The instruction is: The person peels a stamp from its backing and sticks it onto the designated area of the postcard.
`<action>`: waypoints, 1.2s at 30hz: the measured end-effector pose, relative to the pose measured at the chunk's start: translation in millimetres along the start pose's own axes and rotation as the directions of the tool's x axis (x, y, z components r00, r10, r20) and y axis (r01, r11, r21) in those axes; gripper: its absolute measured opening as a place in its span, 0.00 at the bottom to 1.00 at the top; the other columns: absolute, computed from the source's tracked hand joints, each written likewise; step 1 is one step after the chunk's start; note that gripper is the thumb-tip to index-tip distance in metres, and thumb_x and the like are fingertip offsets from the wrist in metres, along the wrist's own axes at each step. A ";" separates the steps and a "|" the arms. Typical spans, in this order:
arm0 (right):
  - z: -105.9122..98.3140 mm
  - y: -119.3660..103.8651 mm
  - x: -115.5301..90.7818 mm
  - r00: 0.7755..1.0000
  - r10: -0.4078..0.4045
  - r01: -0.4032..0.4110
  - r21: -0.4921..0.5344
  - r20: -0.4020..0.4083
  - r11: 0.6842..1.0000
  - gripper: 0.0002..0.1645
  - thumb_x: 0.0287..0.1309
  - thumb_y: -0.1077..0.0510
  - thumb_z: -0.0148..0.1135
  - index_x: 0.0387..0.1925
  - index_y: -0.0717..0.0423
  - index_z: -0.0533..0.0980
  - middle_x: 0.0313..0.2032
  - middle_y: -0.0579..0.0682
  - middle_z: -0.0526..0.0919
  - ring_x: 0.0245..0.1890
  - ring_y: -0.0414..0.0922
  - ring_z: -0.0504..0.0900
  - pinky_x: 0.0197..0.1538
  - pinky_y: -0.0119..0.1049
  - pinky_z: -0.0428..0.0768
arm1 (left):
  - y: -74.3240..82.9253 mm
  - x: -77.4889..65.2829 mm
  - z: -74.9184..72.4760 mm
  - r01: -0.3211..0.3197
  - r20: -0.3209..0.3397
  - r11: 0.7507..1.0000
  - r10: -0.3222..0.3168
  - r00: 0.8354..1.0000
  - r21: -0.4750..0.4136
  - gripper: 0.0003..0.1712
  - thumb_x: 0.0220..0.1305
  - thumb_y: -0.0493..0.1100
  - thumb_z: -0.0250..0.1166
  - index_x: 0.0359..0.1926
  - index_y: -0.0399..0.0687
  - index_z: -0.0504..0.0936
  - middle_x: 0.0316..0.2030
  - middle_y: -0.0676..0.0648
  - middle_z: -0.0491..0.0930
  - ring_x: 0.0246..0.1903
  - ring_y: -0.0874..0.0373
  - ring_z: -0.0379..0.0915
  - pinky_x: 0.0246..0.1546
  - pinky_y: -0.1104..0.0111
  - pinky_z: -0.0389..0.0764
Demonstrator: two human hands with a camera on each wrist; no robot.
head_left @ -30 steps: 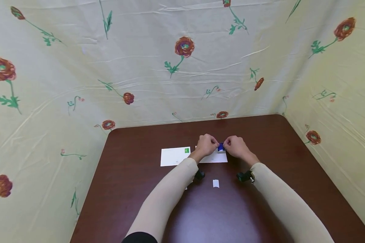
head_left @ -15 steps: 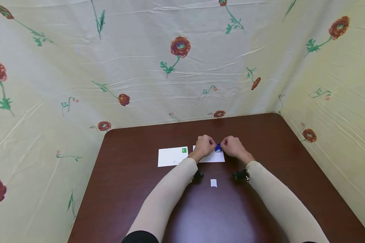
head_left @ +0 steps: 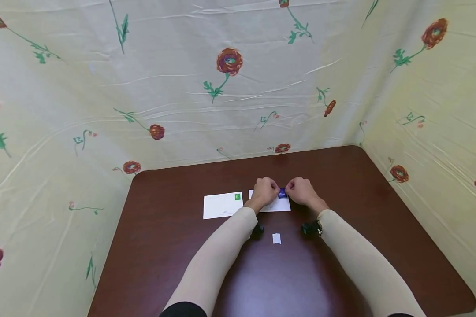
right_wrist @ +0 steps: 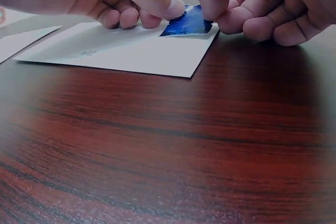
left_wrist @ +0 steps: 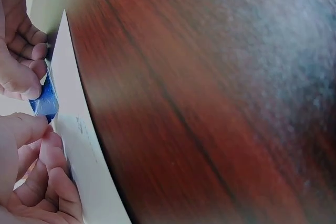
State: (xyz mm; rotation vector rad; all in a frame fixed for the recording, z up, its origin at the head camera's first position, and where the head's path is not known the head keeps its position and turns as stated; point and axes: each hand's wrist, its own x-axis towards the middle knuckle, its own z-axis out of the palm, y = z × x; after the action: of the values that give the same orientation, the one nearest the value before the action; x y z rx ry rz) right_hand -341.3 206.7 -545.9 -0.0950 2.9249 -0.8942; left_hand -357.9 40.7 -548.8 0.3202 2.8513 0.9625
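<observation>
A small blue stamp with serrated edges is held at its two upper corners, over the top right corner of a white envelope. My left hand pinches the stamp's left side between thumb and finger. On the opposite side my right hand pinches the right corner. The stamp's lower edge sits at or just above the paper; I cannot tell if it touches. In the left wrist view the blue stamp shows between both sets of fingertips.
Left of this envelope lies another white envelope with a green stamp in its top right corner. A small white paper piece lies nearer on the brown table. Flowered cloth hangs behind and beside the table.
The blue stamp has come down flatter over the envelope's corner, both hands keeping their pinch. The whole head view has shifted slightly left.
</observation>
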 end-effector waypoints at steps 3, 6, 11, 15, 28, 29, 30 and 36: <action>0.2 -0.7 -0.1 1.000 -0.007 0.007 -0.005 -0.018 1.000 0.09 0.60 0.54 0.63 0.27 0.52 0.84 0.25 0.45 0.84 0.28 0.45 0.79 0.34 0.37 0.76 | -1.0 1.0 0.7 0.002 0.003 1.000 -0.002 1.000 -0.001 0.08 0.64 0.45 0.69 0.28 0.52 0.89 0.29 0.54 0.84 0.30 0.60 0.78 0.32 0.69 0.78; 0.8 -1.0 0.0 1.000 -0.007 0.007 -0.007 -0.023 1.000 0.09 0.60 0.54 0.63 0.26 0.51 0.84 0.25 0.45 0.83 0.28 0.45 0.78 0.34 0.37 0.76 | -1.5 1.9 1.3 0.003 -0.002 1.000 -0.003 1.000 0.005 0.08 0.64 0.45 0.69 0.28 0.53 0.89 0.29 0.55 0.84 0.31 0.60 0.78 0.33 0.69 0.78; 1.6 -0.3 1.4 1.000 0.006 -0.006 -0.009 -0.017 1.000 0.09 0.60 0.55 0.63 0.26 0.52 0.84 0.26 0.47 0.83 0.28 0.46 0.78 0.31 0.35 0.75 | -1.2 2.6 2.4 0.009 -0.016 1.000 -0.009 1.000 0.009 0.08 0.62 0.44 0.69 0.26 0.54 0.88 0.29 0.55 0.83 0.31 0.59 0.78 0.33 0.69 0.78; 2.2 0.3 2.0 1.000 0.012 -0.012 -0.010 -0.015 1.000 0.09 0.59 0.55 0.63 0.26 0.53 0.83 0.26 0.48 0.83 0.29 0.46 0.79 0.31 0.36 0.76 | -2.1 4.4 4.7 0.016 -0.026 1.000 -0.016 1.000 0.009 0.08 0.61 0.43 0.69 0.25 0.54 0.88 0.28 0.55 0.83 0.30 0.59 0.78 0.31 0.69 0.78; 6.0 0.5 1.5 0.999 0.025 -0.027 -0.023 -0.047 0.999 0.06 0.54 0.55 0.67 0.26 0.53 0.83 0.27 0.48 0.84 0.29 0.47 0.79 0.35 0.39 0.80 | -0.5 4.0 9.8 0.063 -0.070 0.998 -0.061 0.996 0.025 0.09 0.59 0.42 0.70 0.22 0.52 0.86 0.27 0.51 0.84 0.26 0.58 0.78 0.29 0.68 0.79; 6.0 0.7 1.5 0.998 0.021 -0.022 -0.025 -0.052 0.999 0.06 0.54 0.55 0.67 0.26 0.53 0.83 0.27 0.48 0.84 0.29 0.47 0.79 0.35 0.39 0.80 | -0.7 4.1 9.8 0.067 -0.073 0.997 -0.065 0.995 0.024 0.09 0.59 0.43 0.70 0.22 0.52 0.86 0.27 0.51 0.84 0.26 0.58 0.78 0.28 0.69 0.79; 6.1 1.1 1.6 0.998 0.015 -0.016 -0.024 -0.057 1.000 0.06 0.54 0.55 0.68 0.27 0.53 0.82 0.27 0.48 0.83 0.29 0.47 0.79 0.35 0.39 0.80 | -0.7 4.1 9.6 0.068 -0.075 0.997 -0.067 0.995 0.020 0.09 0.59 0.43 0.70 0.22 0.51 0.85 0.26 0.51 0.83 0.25 0.58 0.78 0.28 0.69 0.79; 6.1 5.9 1.2 0.996 -0.061 0.061 0.002 -0.058 0.998 0.05 0.56 0.56 0.68 0.31 0.52 0.80 0.27 0.48 0.82 0.28 0.45 0.78 0.34 0.37 0.77 | -0.6 3.8 9.8 0.059 -0.077 0.998 -0.060 0.995 -0.011 0.08 0.58 0.42 0.71 0.22 0.52 0.85 0.27 0.51 0.83 0.27 0.58 0.77 0.29 0.69 0.78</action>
State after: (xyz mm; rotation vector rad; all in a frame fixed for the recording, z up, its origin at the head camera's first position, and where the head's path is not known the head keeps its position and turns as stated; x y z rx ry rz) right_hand -342.1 208.2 -554.4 -0.1624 2.9885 -0.9257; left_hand -359.9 46.9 -557.1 0.1999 2.9072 0.9974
